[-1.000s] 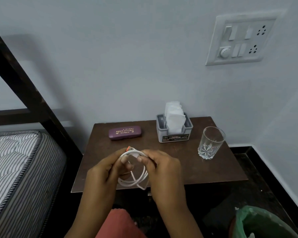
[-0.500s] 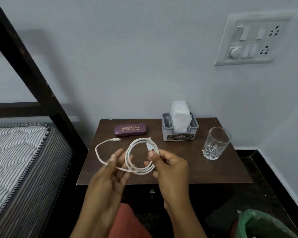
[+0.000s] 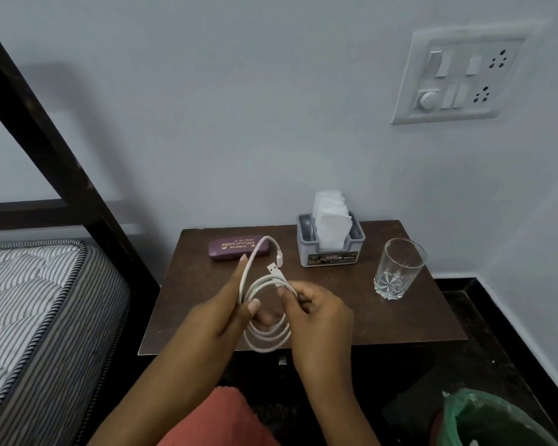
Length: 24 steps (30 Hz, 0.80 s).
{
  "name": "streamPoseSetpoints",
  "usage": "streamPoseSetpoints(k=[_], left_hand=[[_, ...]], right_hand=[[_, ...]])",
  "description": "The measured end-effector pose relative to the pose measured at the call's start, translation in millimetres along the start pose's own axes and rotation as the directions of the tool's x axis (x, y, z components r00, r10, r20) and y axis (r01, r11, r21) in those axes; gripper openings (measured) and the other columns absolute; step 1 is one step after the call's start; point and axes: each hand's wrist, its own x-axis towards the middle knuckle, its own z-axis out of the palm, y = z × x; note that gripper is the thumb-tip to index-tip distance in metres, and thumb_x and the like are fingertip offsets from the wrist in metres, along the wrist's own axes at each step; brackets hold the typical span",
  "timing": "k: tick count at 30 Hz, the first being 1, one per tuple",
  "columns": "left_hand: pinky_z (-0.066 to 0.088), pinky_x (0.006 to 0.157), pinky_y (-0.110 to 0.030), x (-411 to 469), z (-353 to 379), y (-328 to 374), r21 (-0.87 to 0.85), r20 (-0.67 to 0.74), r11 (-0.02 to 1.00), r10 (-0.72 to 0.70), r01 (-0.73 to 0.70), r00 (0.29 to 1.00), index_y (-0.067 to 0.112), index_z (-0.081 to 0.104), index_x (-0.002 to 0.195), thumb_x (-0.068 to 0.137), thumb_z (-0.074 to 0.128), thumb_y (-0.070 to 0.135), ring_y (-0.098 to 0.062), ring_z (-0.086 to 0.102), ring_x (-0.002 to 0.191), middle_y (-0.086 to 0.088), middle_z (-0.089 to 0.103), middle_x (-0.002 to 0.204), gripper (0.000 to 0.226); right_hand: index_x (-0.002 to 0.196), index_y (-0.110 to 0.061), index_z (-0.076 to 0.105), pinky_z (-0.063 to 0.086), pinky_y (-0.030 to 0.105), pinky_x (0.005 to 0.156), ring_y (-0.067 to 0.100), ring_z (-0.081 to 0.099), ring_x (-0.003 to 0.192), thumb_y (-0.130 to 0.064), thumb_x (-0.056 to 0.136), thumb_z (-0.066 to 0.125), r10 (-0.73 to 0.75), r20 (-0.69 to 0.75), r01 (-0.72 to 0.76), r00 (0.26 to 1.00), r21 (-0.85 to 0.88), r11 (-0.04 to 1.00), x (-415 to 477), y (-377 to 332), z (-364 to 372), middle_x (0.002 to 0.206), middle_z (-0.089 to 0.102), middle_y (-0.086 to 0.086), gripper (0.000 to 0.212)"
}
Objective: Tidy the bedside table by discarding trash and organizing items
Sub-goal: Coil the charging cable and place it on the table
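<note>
Head view, near to far. At the lower edge lies a fold of orange-red cloth (image 3: 216, 420); to its right, a bin lined with a green bag (image 3: 490, 420) stands on the dark floor beside the bedside table (image 3: 393, 320).

Both hands are raised over the table's front edge and share a white charging cable (image 3: 266, 341), which is wound into a few loose loops that hang between them. The left hand (image 3: 223, 313) pins one strand between the thumb and the inner side of the fingers, with the forefinger extended upward along it. From this grip the strand rises, arches over, and ends in a small connector (image 3: 280, 257) pointing down. The right hand (image 3: 319, 313) pinches the top of the loops between thumb and forefinger, just below the USB plug (image 3: 273, 270), which projects up and to the left; its remaining fingers are curled inward.

A cut-glass tumbler (image 3: 398, 268) stands upright and alone toward the right of the table. Along the back edge, a purple spectacle case (image 3: 226, 250) lies flat at the left, and a grey tissue holder (image 3: 331, 252) stands to its right with white tissues (image 3: 331, 214) upright in it.

A striped mattress (image 3: 29, 300) in a dark bed frame (image 3: 45, 146) fills the left. A white switchboard (image 3: 458, 75) is mounted on the pale wall (image 3: 239, 91) above the table.
</note>
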Motion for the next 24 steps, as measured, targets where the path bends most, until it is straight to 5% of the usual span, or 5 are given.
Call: streamPoseSetpoints(k=[8, 11, 15, 18, 24], left_hand=[[0.036, 0.095, -0.024, -4.7, -4.3, 20.5, 0.591, 0.045, 0.807, -0.049, 0.013, 0.998, 0.029, -0.020, 0.146, 0.097, 0.032, 0.018, -0.004, 0.051, 0.111, 0.018, 0.050, 0.120, 0.072], [0.033, 0.096, -0.026, -0.7, -4.8, 18.7, 0.702, 0.019, 0.712, -0.013, -0.004, 1.000, 0.026, -0.012, 0.148, 0.092, 0.042, 0.012, -0.006, 0.047, 0.119, 0.013, 0.041, 0.136, 0.078], [0.042, 0.084, -0.019, -1.1, -11.7, 14.3, 0.030, 0.049, 0.998, -0.062, 0.061, 0.997, 0.047, 0.060, 0.110, 0.088, 0.052, 0.042, 0.003, 0.058, 0.096, 0.018, 0.064, 0.100, 0.025], [0.050, 0.081, -0.033, 4.6, -9.6, -1.4, -0.616, 0.166, 0.686, -0.367, 0.386, 0.915, 0.024, 0.070, 0.106, 0.069, 0.040, 0.062, -0.017, 0.068, 0.093, 0.002, 0.075, 0.093, 0.061], [0.055, 0.065, -0.036, 4.3, 5.5, -19.8, -0.534, 0.273, 0.656, -0.464, 0.534, 0.843, 0.010, 0.072, 0.078, 0.057, 0.059, 0.073, -0.026, 0.066, 0.060, -0.016, 0.067, 0.066, 0.068]], right_hand=[[0.130, -0.057, 0.029, 0.044, 0.007, 0.063, 0.001, 0.060, 0.075, -0.028, 0.087, 0.060, -0.133, 0.128, 0.124, 0.983, 0.080, 0.989, -10.1, -16.0, 0.6, 0.079, 0.061, -0.012, 0.060], [0.131, -0.038, 0.048, 0.041, 0.002, 0.071, -0.002, 0.058, 0.084, -0.021, 0.088, 0.061, -0.164, 0.076, 0.158, 0.984, 0.081, 0.984, -9.9, -13.2, 5.0, 0.093, 0.063, -0.011, 0.049], [0.112, -0.018, 0.065, 0.038, 0.000, 0.075, -0.007, 0.056, 0.093, -0.017, 0.085, 0.060, -0.177, -0.046, 0.179, 0.983, 0.065, 0.982, -5.3, -10.5, 5.3, 0.095, 0.063, -0.014, 0.027], [0.104, -0.021, 0.067, 0.039, 0.002, 0.071, -0.007, 0.056, 0.087, -0.017, 0.084, 0.057, -0.186, 0.066, 0.182, 0.980, 0.060, 0.981, 0.5, -14.2, -5.2, 0.088, 0.059, -0.017, 0.023], [0.102, -0.023, 0.063, 0.049, 0.035, 0.076, 0.013, 0.056, 0.088, -0.023, 0.089, 0.043, -0.203, 0.633, 0.461, 0.747, -0.273, 0.845, -1.3, -21.6, -15.1, 0.094, 0.055, -0.003, 0.024]])
